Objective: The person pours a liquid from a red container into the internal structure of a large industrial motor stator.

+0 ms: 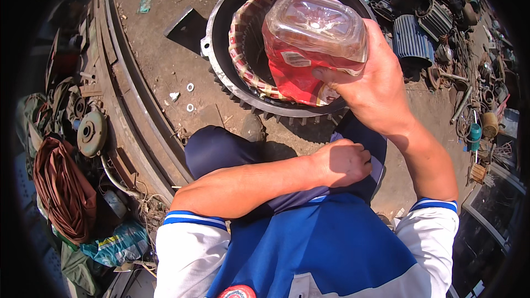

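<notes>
My right hand grips a clear plastic bottle with a red label that bears writing and a printed code. Its base faces up towards me, and its neck is hidden below. Beneath the bottle stands a finned electric motor housing. Inside that ring sits the stator winding, dark red coils bound with pale tape; the bottle covers much of its right side. With fingers curled in, my left hand rests across my right thigh. No object shows in it.
Motor parts, including a blue finned housing, are heaped at the right. A long steel rail runs down the left. Beyond it lie a round metal cover and a folded brown tarp. Washers lie on the ground.
</notes>
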A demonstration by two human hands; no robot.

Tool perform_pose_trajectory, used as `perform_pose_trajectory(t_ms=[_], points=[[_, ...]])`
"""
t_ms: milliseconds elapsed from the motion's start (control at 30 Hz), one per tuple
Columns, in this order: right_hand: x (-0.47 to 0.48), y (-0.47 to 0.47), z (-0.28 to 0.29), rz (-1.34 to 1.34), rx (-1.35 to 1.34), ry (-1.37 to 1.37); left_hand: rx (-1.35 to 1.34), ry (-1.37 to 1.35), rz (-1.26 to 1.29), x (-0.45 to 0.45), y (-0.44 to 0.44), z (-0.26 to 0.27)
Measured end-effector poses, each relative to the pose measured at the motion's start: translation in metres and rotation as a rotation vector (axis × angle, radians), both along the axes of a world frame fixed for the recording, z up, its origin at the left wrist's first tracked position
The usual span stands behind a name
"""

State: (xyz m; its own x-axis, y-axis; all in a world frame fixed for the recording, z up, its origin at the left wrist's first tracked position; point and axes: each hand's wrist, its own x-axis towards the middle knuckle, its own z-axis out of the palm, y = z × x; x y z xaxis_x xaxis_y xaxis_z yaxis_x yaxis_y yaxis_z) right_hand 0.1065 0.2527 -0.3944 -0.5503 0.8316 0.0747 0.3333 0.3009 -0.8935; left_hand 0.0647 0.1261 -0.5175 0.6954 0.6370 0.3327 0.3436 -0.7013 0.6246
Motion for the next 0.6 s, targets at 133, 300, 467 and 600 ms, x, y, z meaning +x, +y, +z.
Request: perform_pose_trajectory(t_ms=[133,300,467,600], points=[[0.011,0.003,0.004,-0.034,0.001,0.001,-0.010,-0.008,0.001,-0.002,-0.001,0.000],[0.016,0.005,-0.005,-0.049,-0.009,0.059,0.018,-0.011,-0.011,0.002,0.000,-0.001],[0.038,0.016,-0.007,-0.093,0.071,0.017,0.003,-0.020,-0.005,0.000,-0.001,-0.002],[0.042,0.021,-0.003,-0.146,0.047,0.024,0.006,-0.055,-0.007,-0.001,0.000,-0.002]])
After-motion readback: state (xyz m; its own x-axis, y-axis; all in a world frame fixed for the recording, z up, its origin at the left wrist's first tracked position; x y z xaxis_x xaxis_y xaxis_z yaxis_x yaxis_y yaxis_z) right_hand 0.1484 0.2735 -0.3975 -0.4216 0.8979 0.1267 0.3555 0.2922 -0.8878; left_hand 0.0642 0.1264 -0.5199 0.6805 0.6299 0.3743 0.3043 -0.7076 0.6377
